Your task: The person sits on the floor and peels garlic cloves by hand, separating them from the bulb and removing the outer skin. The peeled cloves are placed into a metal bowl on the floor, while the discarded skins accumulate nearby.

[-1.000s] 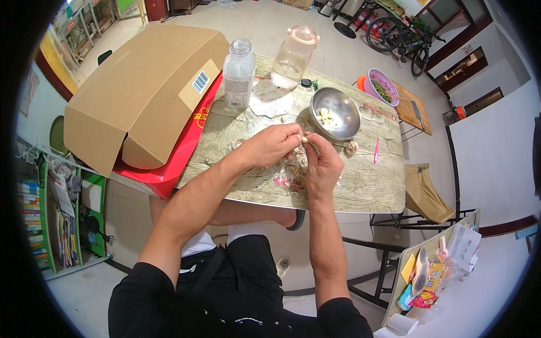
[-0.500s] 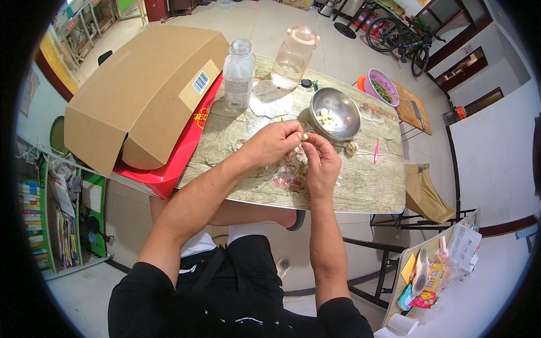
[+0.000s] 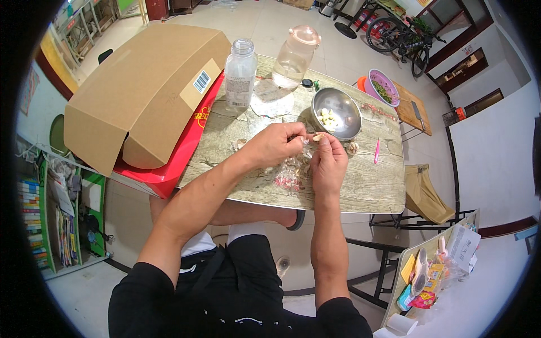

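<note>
Between the thumb and fingers of my right hand (image 3: 329, 163) is a garlic clove (image 3: 317, 137), partly in its skin. Just left of it, my left hand (image 3: 274, 143) is closed in a pinch on what looks like a scrap of garlic skin (image 3: 306, 139). Beyond my hands, a steel bowl (image 3: 350, 110) with several pale peeled cloves (image 3: 327, 120) in it rests on the table. A garlic bulb (image 3: 352, 148) lies by the bowl's near side. Loose garlic skins (image 3: 289, 176) are scattered below my fingers.
The wood-patterned table (image 3: 366, 188) also carries a pink pen-like tool (image 3: 377, 150), a clear jar (image 3: 240, 76) and a water jug (image 3: 293, 59). A large cardboard box (image 3: 135, 84) on a red box (image 3: 169, 177) fills its left side. A pink basin (image 3: 372, 84) stands beyond.
My hands have drawn slightly apart. My right hand has moved a little to the right with the clove, and my left fingers have come off it.
</note>
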`<control>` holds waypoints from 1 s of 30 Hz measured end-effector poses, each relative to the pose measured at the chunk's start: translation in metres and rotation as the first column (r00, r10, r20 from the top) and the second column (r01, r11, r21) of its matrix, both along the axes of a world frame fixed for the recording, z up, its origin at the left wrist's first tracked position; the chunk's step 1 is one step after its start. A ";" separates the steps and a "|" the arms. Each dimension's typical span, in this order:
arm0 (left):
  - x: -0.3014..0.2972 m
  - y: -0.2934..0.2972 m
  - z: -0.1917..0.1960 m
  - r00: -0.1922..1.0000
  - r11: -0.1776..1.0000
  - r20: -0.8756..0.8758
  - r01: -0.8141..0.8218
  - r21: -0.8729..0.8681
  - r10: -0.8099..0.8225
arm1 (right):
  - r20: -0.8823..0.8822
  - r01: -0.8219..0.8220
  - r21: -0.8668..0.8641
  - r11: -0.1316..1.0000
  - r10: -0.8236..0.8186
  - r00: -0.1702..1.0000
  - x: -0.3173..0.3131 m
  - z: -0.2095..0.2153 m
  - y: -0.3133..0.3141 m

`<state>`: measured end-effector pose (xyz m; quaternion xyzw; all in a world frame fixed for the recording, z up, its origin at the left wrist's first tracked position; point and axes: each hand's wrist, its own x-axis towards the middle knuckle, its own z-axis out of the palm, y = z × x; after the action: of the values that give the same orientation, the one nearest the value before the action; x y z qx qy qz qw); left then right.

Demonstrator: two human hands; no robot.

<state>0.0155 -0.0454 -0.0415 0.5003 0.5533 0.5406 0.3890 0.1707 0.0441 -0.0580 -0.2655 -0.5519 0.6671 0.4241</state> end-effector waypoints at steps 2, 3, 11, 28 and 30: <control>-0.003 -0.001 -0.001 0.998 0.998 0.015 -0.059 -0.011 0.059 | -0.035 0.002 -0.015 1.000 -0.002 0.999 0.001 0.000 0.001; -0.004 0.000 -0.003 0.989 0.992 -0.088 -0.110 0.057 0.115 | -0.052 0.003 -0.022 1.000 -0.004 0.999 0.001 -0.001 0.002; 0.003 0.001 -0.002 0.963 0.955 -0.152 -0.182 0.233 0.220 | 0.208 0.062 0.271 0.961 -0.121 0.971 0.000 -0.005 -0.006; -0.003 0.000 -0.004 0.995 0.998 -0.076 -0.057 0.033 0.059 | 0.209 0.012 0.830 0.558 -0.332 0.920 -0.003 0.006 -0.010; -0.003 0.000 -0.002 0.999 1.000 0.047 -0.019 -0.012 0.020 | 0.213 0.007 0.827 0.562 -0.325 0.921 -0.002 0.008 -0.011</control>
<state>0.0122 -0.0458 -0.0432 0.4795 0.5520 0.5528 0.3998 0.1685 0.0330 -0.0504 -0.2045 -0.8319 0.2386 0.4574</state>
